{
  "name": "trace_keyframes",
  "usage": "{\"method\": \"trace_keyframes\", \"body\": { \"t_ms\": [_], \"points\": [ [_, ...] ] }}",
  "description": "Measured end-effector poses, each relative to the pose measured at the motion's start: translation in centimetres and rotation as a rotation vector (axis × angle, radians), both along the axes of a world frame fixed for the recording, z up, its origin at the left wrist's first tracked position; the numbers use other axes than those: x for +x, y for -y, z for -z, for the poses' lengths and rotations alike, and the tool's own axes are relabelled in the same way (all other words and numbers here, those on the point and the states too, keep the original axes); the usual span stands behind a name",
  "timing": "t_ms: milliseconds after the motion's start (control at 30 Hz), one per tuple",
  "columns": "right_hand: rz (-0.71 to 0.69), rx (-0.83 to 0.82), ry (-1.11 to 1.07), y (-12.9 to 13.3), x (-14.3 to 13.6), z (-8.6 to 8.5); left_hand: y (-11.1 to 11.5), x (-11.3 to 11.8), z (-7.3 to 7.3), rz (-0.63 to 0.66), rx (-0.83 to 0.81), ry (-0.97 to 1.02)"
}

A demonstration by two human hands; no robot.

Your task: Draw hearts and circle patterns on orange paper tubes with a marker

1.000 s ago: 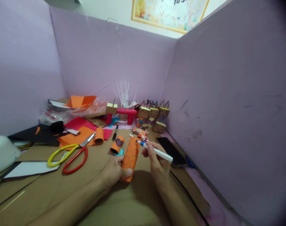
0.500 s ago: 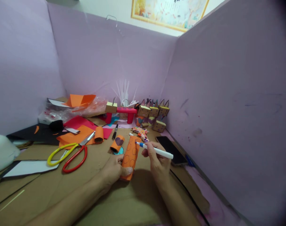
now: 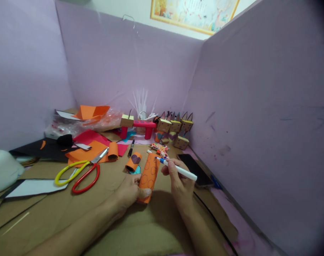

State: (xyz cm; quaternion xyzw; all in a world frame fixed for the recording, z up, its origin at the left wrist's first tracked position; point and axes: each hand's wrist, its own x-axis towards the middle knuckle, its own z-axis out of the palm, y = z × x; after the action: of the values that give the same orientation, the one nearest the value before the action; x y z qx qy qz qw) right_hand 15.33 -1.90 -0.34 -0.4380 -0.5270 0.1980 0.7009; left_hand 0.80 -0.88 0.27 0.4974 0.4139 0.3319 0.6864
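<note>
Lengthwise, orange tube [image 3: 150, 170] points away | left grip [image 3: 131, 192]: clasping tube | right grip [image 3: 179, 182]: pinching marker [image 3: 183, 172]

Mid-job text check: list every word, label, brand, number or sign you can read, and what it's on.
Nothing here can be read.
Yellow-bordered poster above the partition: faint lines of writing, too small and blurred to read.
Orange tube in the left hand: drawn rings, no lettering seen.
White marker in the right hand: no lettering visible.
Short orange roll: a dark heart, no lettering seen.
</note>
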Motion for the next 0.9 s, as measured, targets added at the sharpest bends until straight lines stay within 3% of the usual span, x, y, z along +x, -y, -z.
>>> {"method": "trace_keyframes", "body": {
  "t_ms": [900],
  "points": [
    [0.029,-0.017,0.035,0.26,-0.12,-0.44,-0.23,-0.14,0.40,-0.015,-0.002,-0.014]
  ]
}}
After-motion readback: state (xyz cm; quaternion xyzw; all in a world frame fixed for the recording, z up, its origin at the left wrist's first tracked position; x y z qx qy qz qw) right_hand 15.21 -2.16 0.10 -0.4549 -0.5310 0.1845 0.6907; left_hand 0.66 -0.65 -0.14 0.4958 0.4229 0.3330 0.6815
